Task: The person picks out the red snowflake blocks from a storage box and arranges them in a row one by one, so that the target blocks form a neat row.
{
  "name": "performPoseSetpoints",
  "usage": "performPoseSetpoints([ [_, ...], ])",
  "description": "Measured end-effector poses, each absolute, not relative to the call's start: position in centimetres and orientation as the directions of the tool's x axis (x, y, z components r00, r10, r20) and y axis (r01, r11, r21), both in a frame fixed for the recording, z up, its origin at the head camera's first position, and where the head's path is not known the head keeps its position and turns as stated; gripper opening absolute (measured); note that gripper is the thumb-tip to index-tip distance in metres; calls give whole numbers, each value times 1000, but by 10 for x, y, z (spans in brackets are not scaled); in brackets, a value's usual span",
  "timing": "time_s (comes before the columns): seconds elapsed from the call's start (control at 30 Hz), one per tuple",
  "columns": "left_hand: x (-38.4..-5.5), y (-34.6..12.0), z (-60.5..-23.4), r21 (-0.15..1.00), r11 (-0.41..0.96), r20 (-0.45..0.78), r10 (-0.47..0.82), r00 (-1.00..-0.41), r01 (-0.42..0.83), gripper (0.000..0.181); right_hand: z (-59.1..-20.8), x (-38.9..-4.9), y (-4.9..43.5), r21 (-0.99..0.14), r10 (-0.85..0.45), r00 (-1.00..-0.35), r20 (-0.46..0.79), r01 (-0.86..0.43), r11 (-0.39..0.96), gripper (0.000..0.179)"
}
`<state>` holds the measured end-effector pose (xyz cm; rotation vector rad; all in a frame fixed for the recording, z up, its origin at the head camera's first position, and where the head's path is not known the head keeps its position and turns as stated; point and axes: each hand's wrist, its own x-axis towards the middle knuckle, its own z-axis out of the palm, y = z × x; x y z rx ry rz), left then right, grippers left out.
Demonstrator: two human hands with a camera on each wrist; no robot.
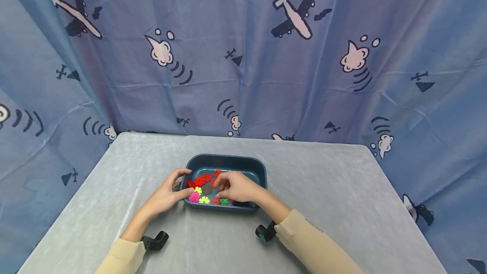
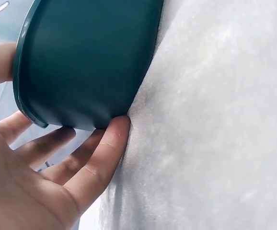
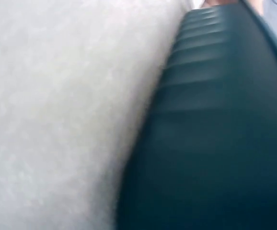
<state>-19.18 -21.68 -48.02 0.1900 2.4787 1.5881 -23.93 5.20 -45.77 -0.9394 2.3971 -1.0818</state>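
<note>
A dark blue-green plastic tray (image 1: 228,162) stands on the table and holds several small snowflake-shaped plastic pieces: red ones (image 1: 206,177), yellow ones (image 1: 204,200), a pink one (image 1: 194,197), a brown one (image 1: 207,190) and a green one (image 1: 224,201). My left hand (image 1: 163,198) grips the tray's left end, thumb over the rim. In the left wrist view its fingers (image 2: 98,167) press the outer wall (image 2: 90,57). Inside the tray, my right hand (image 1: 240,187) reaches down among the pieces with bent fingers; whether it pinches one is hidden. The right wrist view shows mostly the tray's outer side (image 3: 210,134).
A pale grey cloth covers the table (image 1: 323,206). Behind it and at both sides hangs a blue curtain (image 1: 213,54) printed with planes and clouds. Black wrist-worn devices (image 1: 155,241) sit at both wrists, near the tabletop.
</note>
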Motion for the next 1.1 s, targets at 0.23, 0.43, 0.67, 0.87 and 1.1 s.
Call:
performPoseSetpoints([
  [0.23, -193, -218, -479, 916, 401, -74, 228, -971, 24, 62, -468, -246, 45, -713, -715, -694, -87, -458, 531, 24],
  [0.43, -193, -218, -479, 914, 405, -70, 224, -972, 27, 61, -473, -246, 44, -668, -750, -659, -55, -534, 519, 20],
  [0.67, -193, -217, -479, 917, 399, -76, 224, -972, 20, 58, -476, -244, 43, -619, -773, -634, -16, -601, 506, 14],
  [0.87, -192, -217, -482, 916, 400, -98, 218, -971, -2, 59, -478, -243, 43, -645, -754, -657, -26, -565, 514, 16],
  [1.1, -192, -217, -482, 914, 405, -102, 214, -971, -7, 60, -478, -242, 42, -661, -731, -681, -29, -536, 525, 18],
])
